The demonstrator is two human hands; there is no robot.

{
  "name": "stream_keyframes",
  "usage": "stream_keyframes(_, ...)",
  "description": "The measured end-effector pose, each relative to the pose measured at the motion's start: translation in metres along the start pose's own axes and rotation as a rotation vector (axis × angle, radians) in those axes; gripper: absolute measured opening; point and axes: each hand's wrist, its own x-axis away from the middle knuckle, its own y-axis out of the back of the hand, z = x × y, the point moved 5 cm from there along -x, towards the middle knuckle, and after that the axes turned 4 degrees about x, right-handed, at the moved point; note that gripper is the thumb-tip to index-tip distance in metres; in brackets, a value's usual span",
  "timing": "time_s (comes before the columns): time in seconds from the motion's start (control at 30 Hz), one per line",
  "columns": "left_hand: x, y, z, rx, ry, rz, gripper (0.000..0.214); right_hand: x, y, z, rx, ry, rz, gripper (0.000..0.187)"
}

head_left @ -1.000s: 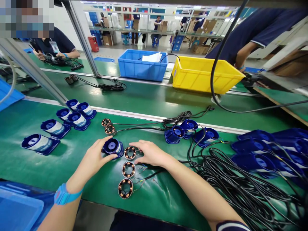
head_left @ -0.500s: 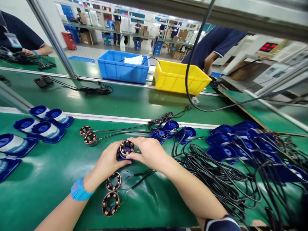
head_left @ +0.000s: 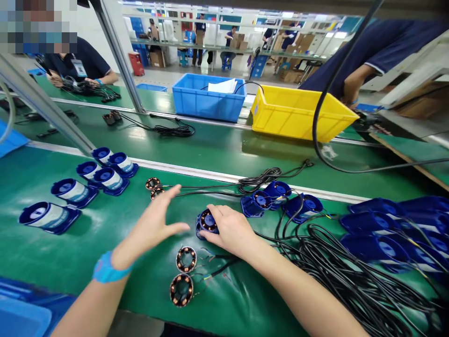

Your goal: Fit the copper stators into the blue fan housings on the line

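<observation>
Blue tray: its lid-like edge (head_left: 24,309) lies near-side and left of the left hand, at the bench corner.
Labelled housings: six blue ones (head_left: 70,192) with white labels stand on the green bench (head_left: 115,210), out to the left of the left hand.
Wristband: a light blue wristband (head_left: 108,267) circles the left wrist.
Left hand: the left hand (head_left: 150,227) is released and empty, thumb spread away from the fingers.
Cabled rings: two copper-wound ones (head_left: 152,179) lie just past the left fingertips, which partly cover the closer one.
Loose rings: two more (head_left: 173,289) lie flat between the forearms, nearer the wearer than either hand.
Held housing: a blue housing (head_left: 199,229) with a copper-wound ring inside sits at the right fingertips; whether it is lifted, I cannot tell.
Right hand: the right hand (head_left: 229,229) grasps that housing, thumb on the near side, fingers over the far side.
Fitted housings: three (head_left: 303,207) stand beyond and right of the right hand.
Black cables: a heap (head_left: 336,267) lies right of the right hand.
Clustered housings: more blue ones (head_left: 373,248) lie farther right.
</observation>
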Motion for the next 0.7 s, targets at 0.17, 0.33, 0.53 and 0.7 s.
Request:
stream_keyframes(0.17,-0.017,0.112,0.070,-0.506,0.279,-0.420,0.076,0.020,0.025,-0.016,-0.067,-0.039,-0.425,0.064)
stream_keyframes(0.33,-0.037,0.130,0.125,-0.656,0.515,-0.317,0.077,0.022,0.003,-0.026,-0.031,-0.175,-0.094,0.064)
stream_keyframes(0.53,-0.040,0.124,0.130,-0.708,0.521,-0.333,0.075,0.019,0.001,-0.057,0.112,-0.334,-0.047,0.067)
stream_keyframes(0.7,-0.018,0.118,0.105,-0.740,0.487,-0.260,0.070,0.024,0.014,-0.021,-0.100,-0.019,-0.186,0.052)
